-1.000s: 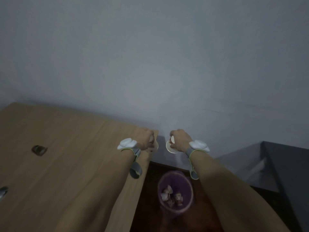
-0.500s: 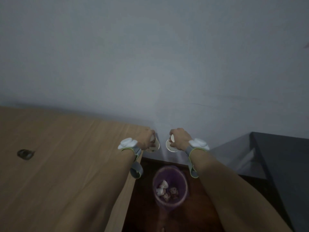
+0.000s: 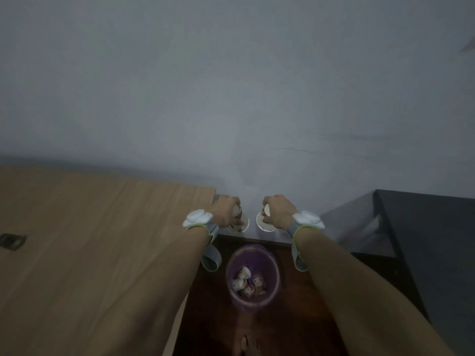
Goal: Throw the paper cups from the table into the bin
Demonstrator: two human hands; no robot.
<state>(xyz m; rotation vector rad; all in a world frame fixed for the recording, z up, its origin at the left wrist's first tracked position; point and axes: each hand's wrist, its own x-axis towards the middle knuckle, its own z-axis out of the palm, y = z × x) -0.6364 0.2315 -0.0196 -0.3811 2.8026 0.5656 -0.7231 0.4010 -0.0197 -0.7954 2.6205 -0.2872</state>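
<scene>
Two held cups above bin, table alongside.

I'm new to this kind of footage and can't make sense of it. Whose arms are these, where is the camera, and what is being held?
There is no machine here: a person wears a wide-angle camera on the head, looking down along both bare forearms. Each wrist carries a white tracker on a grey strap. The left hand grips a patterned white paper cup; the right hand grips another white paper cup. Both hands are out beyond the corner of the light wooden table, above a round purple-lined bin on the dark floor. Several thrown cups already lie inside it. A small dark object on the table is too blurred to name.
</scene>
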